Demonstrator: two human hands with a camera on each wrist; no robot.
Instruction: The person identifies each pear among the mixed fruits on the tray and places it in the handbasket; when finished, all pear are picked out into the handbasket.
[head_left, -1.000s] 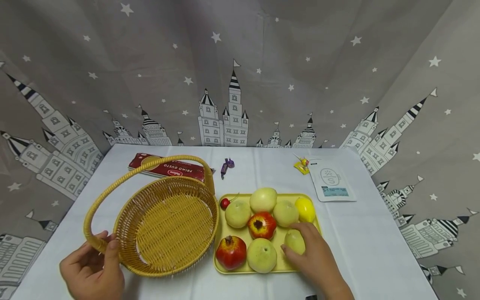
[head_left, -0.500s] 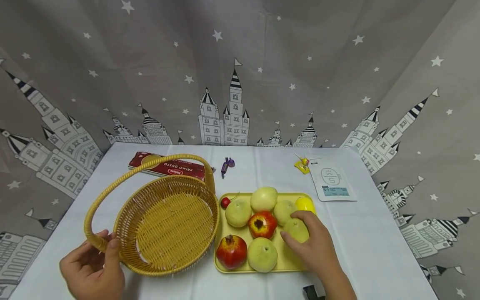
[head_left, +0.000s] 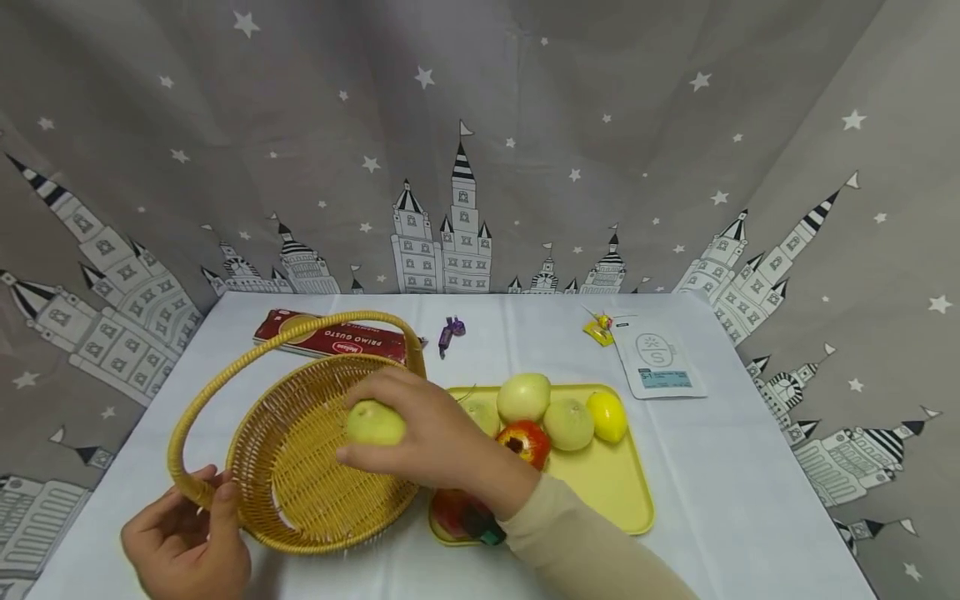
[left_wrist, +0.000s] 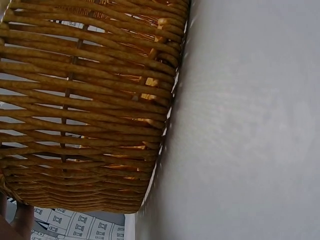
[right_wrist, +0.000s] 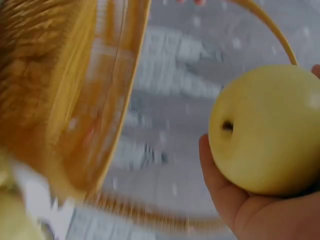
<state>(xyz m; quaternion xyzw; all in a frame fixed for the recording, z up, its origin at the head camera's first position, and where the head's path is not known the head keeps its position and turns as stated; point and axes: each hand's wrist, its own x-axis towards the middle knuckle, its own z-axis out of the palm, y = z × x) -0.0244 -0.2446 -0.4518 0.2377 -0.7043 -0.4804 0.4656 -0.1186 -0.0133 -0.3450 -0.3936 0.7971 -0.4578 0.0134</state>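
My right hand (head_left: 427, 425) grips a yellow-green apple (head_left: 373, 423) over the wicker basket (head_left: 251, 454), inside its rim in the head view. Seen from the right wrist, the apple (right_wrist: 270, 130) rests against the curled fingers, stem dimple showing, beside the blurred basket. At the basket's left side, my left hand (head_left: 187, 537) pinches the base of the arched handle (head_left: 225, 371). The woven wall (left_wrist: 85, 110) fills much of the left wrist view. On the yellow tray (head_left: 611, 492) lie two pomegranates (head_left: 527, 442), a lemon (head_left: 607, 417) and pale round fruits (head_left: 568, 423); my right forearm hides part of it.
Behind the basket lies a red Primo Gusto packet (head_left: 352, 340). Purple wrapped candies (head_left: 447, 333) sit at the back middle. A yellow candy (head_left: 598, 333) and a white pouch (head_left: 660, 360) lie at the back right. A grey castle-print curtain (head_left: 525, 150) hangs behind the table.
My right hand has lifted the apple off the tray's right side and carried it left over the basket. The left hand has kept its hold on the handle.
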